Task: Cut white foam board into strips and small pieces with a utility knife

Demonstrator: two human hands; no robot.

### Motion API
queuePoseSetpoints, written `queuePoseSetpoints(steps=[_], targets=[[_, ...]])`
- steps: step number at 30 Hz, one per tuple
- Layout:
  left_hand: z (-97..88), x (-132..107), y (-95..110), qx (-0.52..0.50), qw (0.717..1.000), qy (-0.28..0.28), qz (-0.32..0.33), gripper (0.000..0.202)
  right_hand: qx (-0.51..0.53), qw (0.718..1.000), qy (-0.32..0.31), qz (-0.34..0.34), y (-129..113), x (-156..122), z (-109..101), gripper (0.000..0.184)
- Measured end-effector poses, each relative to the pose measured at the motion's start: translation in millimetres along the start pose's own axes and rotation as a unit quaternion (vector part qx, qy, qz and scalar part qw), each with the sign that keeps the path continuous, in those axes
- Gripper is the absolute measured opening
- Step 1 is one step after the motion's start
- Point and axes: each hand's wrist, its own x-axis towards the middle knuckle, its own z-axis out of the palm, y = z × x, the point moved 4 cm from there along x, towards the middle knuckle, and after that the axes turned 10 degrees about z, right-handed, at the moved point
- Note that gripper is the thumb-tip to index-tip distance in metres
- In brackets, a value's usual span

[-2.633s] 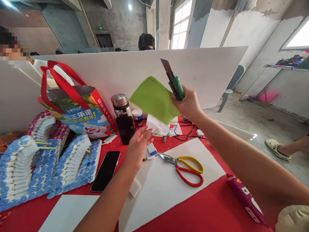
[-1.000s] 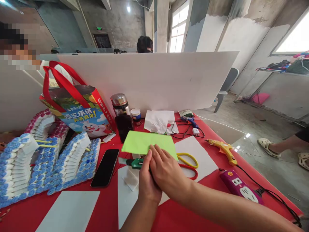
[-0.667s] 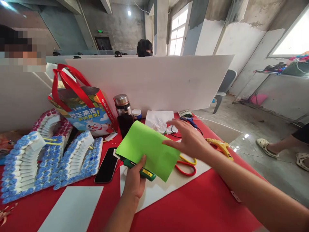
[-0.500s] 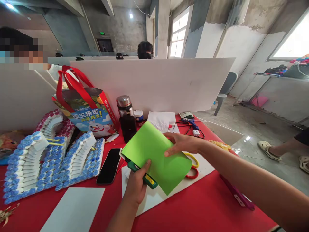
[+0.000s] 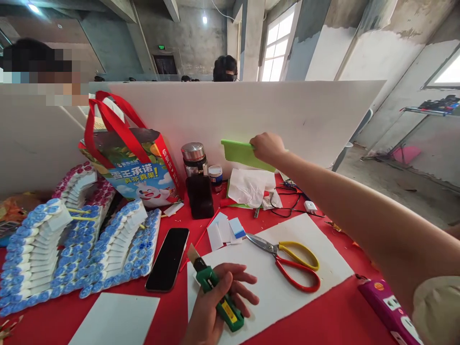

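Left hand (image 5: 215, 311) low at the near table edge, palm up, thumb and fingers wrapped on a green utility knife (image 5: 217, 297); blade end points up-left toward the phone (image 5: 167, 258), yellow-labelled butt end points right and near. The knife sits just over the near left corner of a white foam sheet (image 5: 287, 282).

Right arm stretched forward, well above the table. Right hand (image 5: 268, 146) pinches the right end of a green paper sheet (image 5: 239, 153), fingers closed on it. The sheet is held near flat and edge-on to the camera, in front of the white partition board (image 5: 305, 115), above the crumpled white tissue (image 5: 251, 187).

Scissors (image 5: 287, 256), yellow and red handles, lie shut on the foam sheet between the two hands, blades pointing left. Bare foam around them. Small white cut pieces (image 5: 224, 230) just beyond the sheet's far edge. A dark flask (image 5: 197, 182) and a red-handled bag (image 5: 132, 158) stand left of the green paper. Blue-and-white stacked pieces (image 5: 72, 249) crowd the left side. A purple power strip (image 5: 390, 306) sits at the right table edge.
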Motion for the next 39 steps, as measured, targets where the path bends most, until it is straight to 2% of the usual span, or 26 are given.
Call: queuePoseSetpoints(steps=[4,10,15,19,22,25,28,30,32,34,35,37,39], targets=[[-3.7,1,-3,-0.033,0.999,-0.029,0.007,0.024,-0.029,0.999,-0.028,-0.03,-31,10,21,0.029],[-4.2,2,-5,-0.07,0.995,-0.066,0.003,0.024,-0.008,0.997,-0.017,-0.073,-53,29,35,0.029],[-4.2,3,-6,-0.057,0.993,-0.103,-0.002,0.024,0.019,0.992,-0.036,-0.118,-79,48,54,0.028],[-2.4,1,-2,-0.034,0.991,-0.131,-0.01,0.025,0.032,0.986,-0.058,-0.153,-102,51,71,0.027],[-1.0,0,1,-0.038,0.989,-0.14,-0.015,0.024,0.035,0.982,-0.067,-0.171,-108,45,71,0.036],[0.2,0,0,-0.051,0.989,-0.139,-0.015,0.024,0.035,0.98,-0.005,-0.197,-96,27,53,0.054],[1.1,0,-2,-0.063,0.991,-0.12,-0.003,0.025,0.05,0.977,0.093,-0.183,-65,-11,19,0.052],[1.4,0,-1,-0.048,0.994,-0.095,0.011,0.027,0.08,0.98,0.099,-0.153,-41,-52,-2,0.04],[3.0,1,2,-0.026,0.996,-0.076,0.028,0.029,0.121,0.985,0.053,-0.11,-20,-105,-16,0.027],[7.2,3,7,-0.022,0.995,-0.075,0.061,0.032,0.199,0.977,-0.016,-0.073,-7,-170,-22,0.019],[10.3,5,10,-0.03,0.993,-0.079,0.084,0.034,0.256,0.963,-0.053,-0.069,-6,-204,-22,0.018],[18.4,7,13,-0.037,0.99,-0.086,0.107,0.036,0.377,0.914,-0.135,-0.066,-11,-270,-15,0.019],[28.3,7,9,-0.033,0.993,-0.067,0.091,0.035,0.466,0.861,-0.201,-0.032,-23,-324,-3,0.021]])
